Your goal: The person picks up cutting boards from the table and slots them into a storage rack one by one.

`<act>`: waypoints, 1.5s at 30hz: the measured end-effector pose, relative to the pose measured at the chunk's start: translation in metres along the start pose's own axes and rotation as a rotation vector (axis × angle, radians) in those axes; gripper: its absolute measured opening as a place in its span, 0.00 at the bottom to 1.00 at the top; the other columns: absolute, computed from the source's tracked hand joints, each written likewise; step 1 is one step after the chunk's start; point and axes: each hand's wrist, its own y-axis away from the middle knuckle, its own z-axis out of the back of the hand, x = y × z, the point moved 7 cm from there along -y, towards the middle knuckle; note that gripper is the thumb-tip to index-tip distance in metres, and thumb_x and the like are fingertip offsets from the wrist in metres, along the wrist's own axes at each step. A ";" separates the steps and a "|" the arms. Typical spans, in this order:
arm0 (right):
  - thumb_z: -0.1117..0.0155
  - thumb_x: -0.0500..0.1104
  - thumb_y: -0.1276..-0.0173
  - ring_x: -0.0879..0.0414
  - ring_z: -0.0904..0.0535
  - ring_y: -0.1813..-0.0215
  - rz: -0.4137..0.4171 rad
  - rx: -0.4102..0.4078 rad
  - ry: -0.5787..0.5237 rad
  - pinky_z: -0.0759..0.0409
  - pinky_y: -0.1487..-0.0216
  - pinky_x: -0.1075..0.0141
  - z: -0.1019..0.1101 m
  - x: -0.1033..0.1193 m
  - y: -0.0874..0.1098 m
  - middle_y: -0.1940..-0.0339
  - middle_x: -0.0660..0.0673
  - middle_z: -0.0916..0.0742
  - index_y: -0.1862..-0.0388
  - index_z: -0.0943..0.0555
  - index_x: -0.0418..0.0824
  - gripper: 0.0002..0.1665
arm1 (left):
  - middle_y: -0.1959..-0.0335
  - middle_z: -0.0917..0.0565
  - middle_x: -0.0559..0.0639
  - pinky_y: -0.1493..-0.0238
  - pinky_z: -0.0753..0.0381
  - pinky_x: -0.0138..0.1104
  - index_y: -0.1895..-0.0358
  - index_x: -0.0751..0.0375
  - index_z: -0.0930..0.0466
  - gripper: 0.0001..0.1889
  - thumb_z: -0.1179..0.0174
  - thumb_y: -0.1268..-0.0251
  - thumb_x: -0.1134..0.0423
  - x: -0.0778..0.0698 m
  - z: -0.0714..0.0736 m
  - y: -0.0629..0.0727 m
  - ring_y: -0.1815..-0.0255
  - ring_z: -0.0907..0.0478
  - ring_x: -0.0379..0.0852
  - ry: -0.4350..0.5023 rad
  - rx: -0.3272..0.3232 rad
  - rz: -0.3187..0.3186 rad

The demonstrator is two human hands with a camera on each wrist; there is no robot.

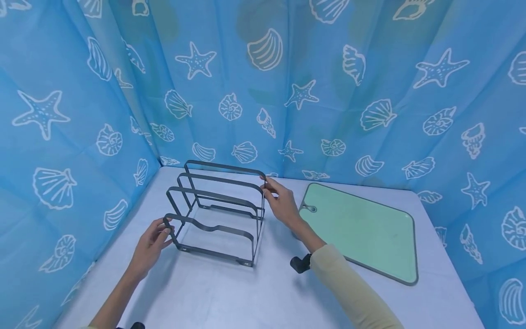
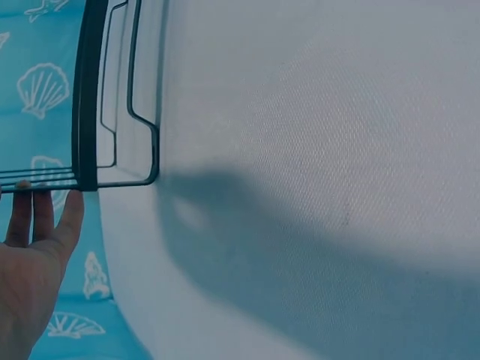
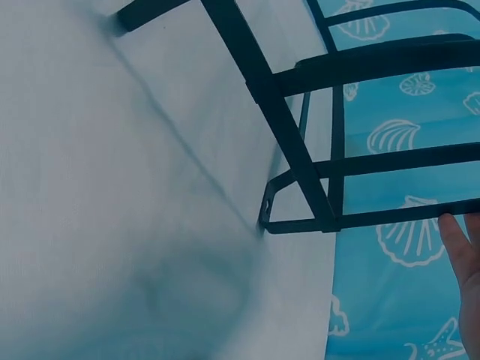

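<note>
A dark grey metal rack [image 1: 213,256] with several upright loops stands left of the middle of the white table. My left hand [image 1: 149,246] holds its front left corner, thumb and fingers at the upper bend of the nearest loop. At the far right side, my right hand [image 1: 283,203] grips an upright of the rear loops. In the left wrist view, fingertips of the left hand [image 2: 34,270] touch the rack's thin bars. The right wrist view has the right hand's fingers [image 3: 454,244] against a flat bar of the rack [image 3: 292,142].
A light green cutting board [image 1: 370,233] with a grey rim lies flat at the right, partly behind the right forearm. Blue curtains [image 1: 230,87] with white shell and starfish prints enclose the table [image 1: 213,297]. A black piece [image 1: 301,263] sits at the right wrist.
</note>
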 end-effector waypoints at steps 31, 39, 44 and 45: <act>0.44 0.36 0.23 0.52 0.18 0.44 -0.091 0.007 0.003 0.19 0.46 0.62 0.005 -0.006 0.005 0.48 0.43 0.13 0.30 0.26 0.44 0.23 | 0.40 0.22 0.57 0.50 0.18 0.43 0.28 0.43 0.33 0.26 0.56 0.23 0.39 0.011 -0.006 -0.003 0.40 0.23 0.59 -0.085 -0.051 0.007; 0.43 0.37 0.23 0.54 0.18 0.44 -0.117 0.039 0.068 0.21 0.44 0.65 0.008 -0.014 0.015 0.46 0.42 0.14 0.30 0.27 0.43 0.24 | 0.35 0.27 0.60 0.41 0.26 0.58 0.25 0.51 0.42 0.30 0.51 0.23 0.44 0.002 -0.007 0.030 0.36 0.28 0.63 -0.199 -0.061 0.103; 0.42 0.38 0.23 0.54 0.19 0.44 -0.121 0.039 0.089 0.20 0.44 0.63 0.021 -0.020 0.020 0.45 0.44 0.15 0.34 0.24 0.42 0.21 | 0.46 0.22 0.59 0.45 0.22 0.54 0.35 0.62 0.34 0.18 0.49 0.22 0.62 -0.032 -0.007 0.061 0.43 0.23 0.61 -0.247 -0.055 0.144; 0.42 0.38 0.24 0.54 0.18 0.44 -0.123 0.035 0.092 0.20 0.44 0.62 0.024 -0.021 0.021 0.45 0.45 0.15 0.35 0.23 0.42 0.20 | 0.49 0.21 0.59 0.45 0.22 0.53 0.39 0.64 0.31 0.15 0.49 0.23 0.65 -0.042 -0.008 0.066 0.45 0.22 0.61 -0.256 -0.034 0.159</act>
